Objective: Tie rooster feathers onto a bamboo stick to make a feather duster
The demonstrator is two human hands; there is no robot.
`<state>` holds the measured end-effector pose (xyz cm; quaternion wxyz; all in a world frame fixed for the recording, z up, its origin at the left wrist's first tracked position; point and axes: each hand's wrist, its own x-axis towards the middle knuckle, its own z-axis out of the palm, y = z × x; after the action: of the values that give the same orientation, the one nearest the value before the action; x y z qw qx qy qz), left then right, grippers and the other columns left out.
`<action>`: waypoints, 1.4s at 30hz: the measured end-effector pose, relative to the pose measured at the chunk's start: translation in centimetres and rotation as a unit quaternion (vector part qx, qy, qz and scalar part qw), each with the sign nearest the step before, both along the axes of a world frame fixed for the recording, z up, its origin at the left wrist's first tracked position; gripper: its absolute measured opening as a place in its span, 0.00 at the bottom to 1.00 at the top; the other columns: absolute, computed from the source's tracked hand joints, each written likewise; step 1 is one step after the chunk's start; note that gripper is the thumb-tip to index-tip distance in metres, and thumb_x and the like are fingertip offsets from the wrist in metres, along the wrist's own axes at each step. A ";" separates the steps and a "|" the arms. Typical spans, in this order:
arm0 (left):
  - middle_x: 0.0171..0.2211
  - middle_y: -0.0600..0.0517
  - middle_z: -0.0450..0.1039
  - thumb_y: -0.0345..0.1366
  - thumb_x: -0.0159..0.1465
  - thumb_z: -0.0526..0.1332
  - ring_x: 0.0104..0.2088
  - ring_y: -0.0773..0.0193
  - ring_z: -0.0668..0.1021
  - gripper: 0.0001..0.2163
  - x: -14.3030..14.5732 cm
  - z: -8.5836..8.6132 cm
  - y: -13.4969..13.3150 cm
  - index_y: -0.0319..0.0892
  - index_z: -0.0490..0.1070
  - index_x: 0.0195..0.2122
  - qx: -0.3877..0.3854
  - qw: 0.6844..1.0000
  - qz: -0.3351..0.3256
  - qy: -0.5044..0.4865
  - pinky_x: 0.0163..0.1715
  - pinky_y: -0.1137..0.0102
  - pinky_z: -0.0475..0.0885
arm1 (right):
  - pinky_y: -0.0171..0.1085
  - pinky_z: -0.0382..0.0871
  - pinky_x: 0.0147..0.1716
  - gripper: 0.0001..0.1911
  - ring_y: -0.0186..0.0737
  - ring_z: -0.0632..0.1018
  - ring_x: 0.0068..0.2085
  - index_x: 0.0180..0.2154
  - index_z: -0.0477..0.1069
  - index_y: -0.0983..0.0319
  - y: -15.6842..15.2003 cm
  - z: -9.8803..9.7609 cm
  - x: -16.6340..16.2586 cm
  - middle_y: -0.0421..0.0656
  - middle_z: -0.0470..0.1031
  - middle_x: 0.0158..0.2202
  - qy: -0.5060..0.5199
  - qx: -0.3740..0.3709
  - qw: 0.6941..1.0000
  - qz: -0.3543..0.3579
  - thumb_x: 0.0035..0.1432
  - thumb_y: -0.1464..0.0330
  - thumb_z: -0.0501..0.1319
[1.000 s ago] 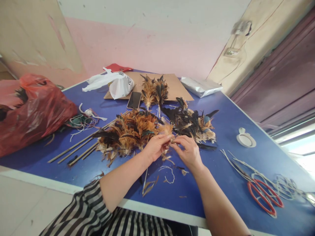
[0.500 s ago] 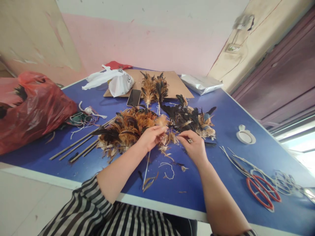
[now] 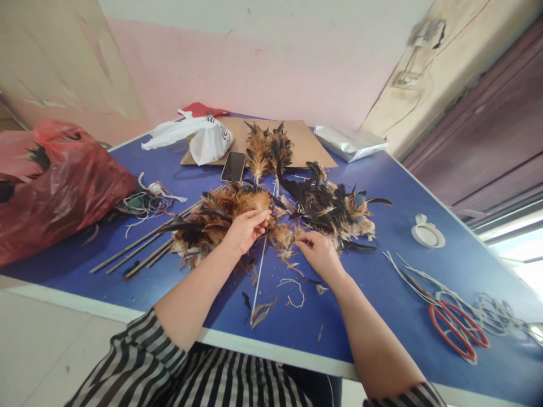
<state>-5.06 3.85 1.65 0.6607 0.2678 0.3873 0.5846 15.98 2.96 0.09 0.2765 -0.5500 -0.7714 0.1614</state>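
On the blue table (image 3: pixel 382 282) lies a heap of brown and black feathers (image 3: pixel 216 217), with a darker heap (image 3: pixel 331 206) to its right. My left hand (image 3: pixel 245 230) rests on the brown heap, fingers curled in a pinch on the upper end of a thin pale stick (image 3: pixel 258 280) that slants down toward me. My right hand (image 3: pixel 317 254) lies beside a small tuft of tan feathers (image 3: pixel 286 237), fingers closed on a few of them. Loose feather scraps and a bit of white string (image 3: pixel 292 291) lie in front of my hands.
A red plastic bag (image 3: pixel 55 186) fills the left end. Several wooden sticks (image 3: pixel 136 251) lie left of the feathers. A phone (image 3: pixel 233 165), a white bag (image 3: pixel 203 141) and cardboard (image 3: pixel 305 147) sit at the back. Red-handled scissors (image 3: pixel 460 330), cords and a small white lid (image 3: pixel 427 234) lie right.
My hands have drawn apart. The left moved up onto the brown heap with the stick's end; the right dropped lower beside the tan tuft.
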 end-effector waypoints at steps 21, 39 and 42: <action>0.25 0.53 0.70 0.34 0.48 0.69 0.24 0.75 0.71 0.11 1.2 -1.1 -0.8 0.36 0.76 0.32 0.001 0.998 -0.056 -0.023 0.21 0.79 0.62 | 0.32 0.64 0.27 0.12 0.37 0.75 0.28 0.30 0.76 0.62 1.0 0.4 2.0 0.41 0.77 0.26 0.050 -0.134 0.989 -0.047 0.48 0.62 0.59; 0.42 0.43 0.74 0.28 0.54 0.64 0.40 0.62 0.77 0.06 3.1 -2.1 -2.0 0.35 0.75 0.34 -0.029 0.978 -0.180 -0.106 0.39 0.71 0.73 | 0.29 0.50 0.15 0.13 0.27 0.60 0.15 0.28 0.70 0.64 1.1 0.5 2.4 0.33 0.63 0.14 0.305 -0.240 0.919 -0.065 0.44 0.60 0.62; 0.38 0.43 0.75 0.27 0.53 0.65 0.38 0.63 0.78 0.05 3.4 -2.1 -2.0 0.34 0.75 0.32 -0.037 0.980 -0.166 -0.104 0.38 0.71 0.74 | 0.27 0.48 0.13 0.13 0.25 0.60 0.13 0.28 0.67 0.63 0.8 0.6 1.9 0.33 0.64 0.13 0.354 -0.298 0.886 -0.032 0.44 0.60 0.63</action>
<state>-1.67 1.83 -0.42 0.7948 0.2411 0.2878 0.4768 17.85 3.77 0.66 0.3594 -0.5374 -0.5197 0.5586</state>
